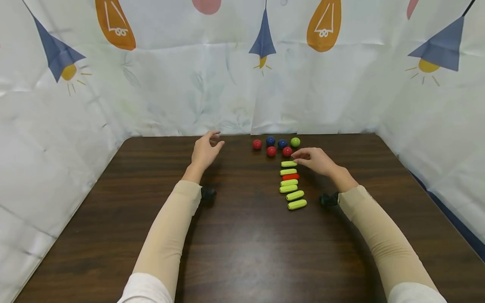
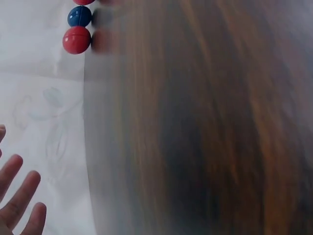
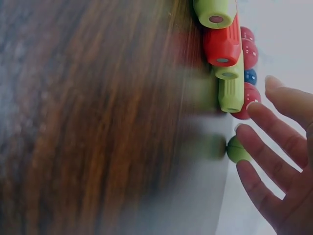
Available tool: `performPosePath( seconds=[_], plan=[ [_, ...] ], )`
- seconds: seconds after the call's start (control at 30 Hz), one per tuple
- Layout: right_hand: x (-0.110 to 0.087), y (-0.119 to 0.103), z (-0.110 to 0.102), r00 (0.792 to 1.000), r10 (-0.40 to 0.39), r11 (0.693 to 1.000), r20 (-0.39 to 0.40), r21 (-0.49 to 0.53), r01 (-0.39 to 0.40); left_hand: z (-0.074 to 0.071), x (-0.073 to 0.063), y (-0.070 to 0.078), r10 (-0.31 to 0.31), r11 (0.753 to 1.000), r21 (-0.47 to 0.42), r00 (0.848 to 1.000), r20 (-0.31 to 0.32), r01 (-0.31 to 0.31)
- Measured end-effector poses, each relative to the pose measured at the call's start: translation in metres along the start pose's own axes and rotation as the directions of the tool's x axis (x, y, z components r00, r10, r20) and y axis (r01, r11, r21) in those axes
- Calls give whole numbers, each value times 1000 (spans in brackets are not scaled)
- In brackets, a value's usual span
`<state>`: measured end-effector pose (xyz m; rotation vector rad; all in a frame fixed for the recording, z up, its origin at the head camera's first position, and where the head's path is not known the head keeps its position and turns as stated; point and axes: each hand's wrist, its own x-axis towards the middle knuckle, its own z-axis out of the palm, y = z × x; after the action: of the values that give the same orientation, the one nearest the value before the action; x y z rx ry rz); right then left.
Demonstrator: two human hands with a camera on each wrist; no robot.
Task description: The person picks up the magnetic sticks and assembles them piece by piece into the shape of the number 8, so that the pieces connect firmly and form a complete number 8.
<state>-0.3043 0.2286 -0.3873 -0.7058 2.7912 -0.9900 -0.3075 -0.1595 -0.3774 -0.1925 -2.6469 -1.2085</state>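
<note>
A column of short yellow-green ribbed sticks (image 1: 297, 204) lies on the table, with one red stick (image 1: 290, 177) among them. Beyond the column are several small balls, including a red ball (image 1: 287, 151), a blue ball (image 1: 270, 141) and a green ball (image 1: 295, 142). My right hand (image 1: 314, 160) is at the far end of the column, its fingertips close to the farthest yellow-green stick (image 1: 289, 163) and the nearest red ball. In the right wrist view its fingers are spread and hold nothing. My left hand (image 1: 205, 150) hovers near the table's back edge, left of the balls, fingers loosely extended with nothing in them.
The dark wooden table (image 1: 151, 235) ends at the back against a white printed cloth (image 1: 163, 84), which also hangs along both sides. Each wrist carries a dark strapped device, such as the one on the left wrist (image 1: 208, 194).
</note>
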Motion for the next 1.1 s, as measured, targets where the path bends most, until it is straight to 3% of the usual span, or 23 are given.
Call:
performPosePath(
  seconds=[0.27,1.1],
  plan=[
    [3,-2,2,999,24,1000,41,-11,-23,14,6,6,56,996,-77,998,20,-55],
    [13,-5,11,997,23,998,79,-55,-19,55,24,25,46,994,-101,984,172,-28]
  ],
)
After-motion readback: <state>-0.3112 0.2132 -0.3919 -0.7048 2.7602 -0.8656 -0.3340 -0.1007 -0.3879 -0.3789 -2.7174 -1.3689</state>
